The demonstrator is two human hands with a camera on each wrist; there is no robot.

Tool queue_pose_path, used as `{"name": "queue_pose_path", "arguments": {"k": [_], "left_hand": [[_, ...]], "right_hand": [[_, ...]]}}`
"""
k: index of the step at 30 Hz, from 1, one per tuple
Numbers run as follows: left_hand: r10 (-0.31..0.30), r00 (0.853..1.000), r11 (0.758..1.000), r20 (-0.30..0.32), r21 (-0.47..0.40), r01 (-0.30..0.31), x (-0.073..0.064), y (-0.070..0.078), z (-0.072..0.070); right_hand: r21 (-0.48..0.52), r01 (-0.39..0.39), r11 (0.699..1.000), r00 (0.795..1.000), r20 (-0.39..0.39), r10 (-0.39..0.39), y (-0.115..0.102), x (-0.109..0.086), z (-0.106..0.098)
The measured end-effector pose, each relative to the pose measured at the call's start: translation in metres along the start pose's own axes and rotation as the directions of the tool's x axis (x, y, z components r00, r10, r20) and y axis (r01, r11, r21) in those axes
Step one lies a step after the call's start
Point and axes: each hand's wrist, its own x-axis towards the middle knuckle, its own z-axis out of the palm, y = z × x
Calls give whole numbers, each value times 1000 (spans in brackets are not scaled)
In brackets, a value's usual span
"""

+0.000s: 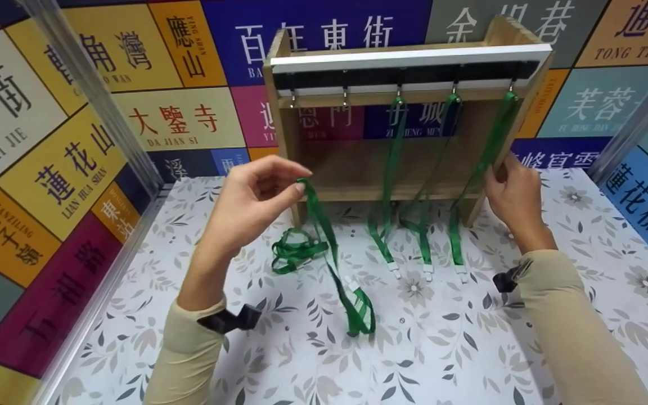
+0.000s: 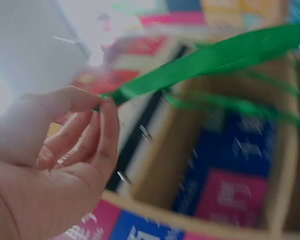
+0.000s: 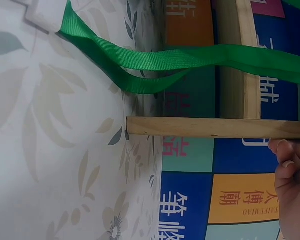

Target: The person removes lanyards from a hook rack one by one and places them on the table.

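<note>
My left hand (image 1: 245, 199) pinches the top of a green lanyard (image 1: 324, 221) between thumb and fingertips, left of the wooden rack's opening. The strap hangs down from the fingers, and its lower loop, with a white buckle, reaches the patterned tabletop. In the left wrist view the same strap stretches off to the right, slightly blurred. My right hand (image 1: 518, 197) grips the right side panel of the wooden rack (image 3: 210, 127), low down. Three green lanyards (image 1: 394, 152) hang from the rack's hooks at the middle and right, their white ends near the table.
Two bare metal hooks (image 1: 345, 97) are at the left of the rack's black-and-white rail (image 1: 369, 76). Another green lanyard (image 1: 296, 253) lies bunched on the tabletop (image 1: 279, 360) near the rack's left leg. Walls with coloured sign panels (image 1: 178, 118) stand behind and at both sides.
</note>
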Motion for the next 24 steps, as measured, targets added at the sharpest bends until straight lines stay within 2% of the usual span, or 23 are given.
{"name": "queue_pose_path", "arguments": {"k": [3, 5, 7, 9, 11, 12, 15, 17, 18, 19, 21, 24], "left_hand": [[-19, 999, 979, -40, 203, 27, 3, -20, 7], [-12, 1000, 963, -24, 269, 18, 4, -31, 17], [-4, 999, 964, 48, 266, -9, 5, -38, 27], [3, 988, 978, 155, 206, -35, 4, -42, 39], [21, 957, 992, 289, 115, -57, 2, -45, 49], [36, 933, 995, 358, 73, -67, 0, -47, 54], [60, 840, 998, 540, -10, -65, -4, -53, 62], [35, 782, 999, 623, 4, -48, -6, -59, 63], [3, 762, 999, 648, 39, -36, -8, -63, 62], [-35, 749, 995, 661, 92, -34, -9, -67, 61], [-118, 734, 977, 669, 209, -32, -14, -78, 59], [-216, 716, 928, 664, 367, -61, -25, -93, 57]], "right_hand": [[-2, 6, 1000, 1000, -6, -6, 2, 0, -1], [-1, 2, 1000, 1000, 1, -2, 2, 0, -1], [3, 0, 1000, 1000, 5, 0, 1, 0, -1], [5, -7, 1000, 1000, 11, 7, 0, 0, -1], [5, -8, 1000, 1000, 9, 7, 0, 0, 0], [5, -9, 1000, 1000, 10, 9, -1, 1, 0], [6, -13, 1000, 1000, 12, 13, -2, 1, 0], [8, -11, 1000, 1000, 9, 11, -2, 1, 1], [9, -10, 1000, 1000, 5, 10, -2, 1, 1], [7, -7, 1000, 1000, 0, 7, -2, 1, 1], [3, -2, 1000, 1000, -10, 2, -1, 1, 2], [3, 4, 1000, 1000, -25, -4, 1, 0, 3]]}}
